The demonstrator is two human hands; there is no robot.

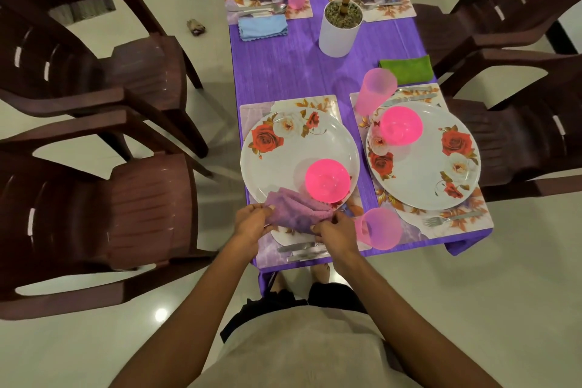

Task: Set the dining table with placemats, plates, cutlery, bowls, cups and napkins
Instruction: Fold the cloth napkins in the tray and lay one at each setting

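A soft, nubby purple napkin (299, 213) sags in folds over the near rim of the round, glossy rose-print plate (283, 161), just touching the translucent pink bowl (327, 179) on it. The left hand (252, 219) pinches its left end and the right hand (337, 228) pinches its right, near edge. Steel cutlery (302, 250) lies on the floral placemat (271, 253) just below the hands.

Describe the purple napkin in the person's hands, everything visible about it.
The purple napkin looks like soft, fuzzy lilac cloth, loosely folded and bunched rather than flat. The left hand pinches its left end and the right hand pinches its near right edge. It lies over the near rim of the floral plate, next to the pink bowl, above the near-left placemat. Whether it touches the bowl is unclear.
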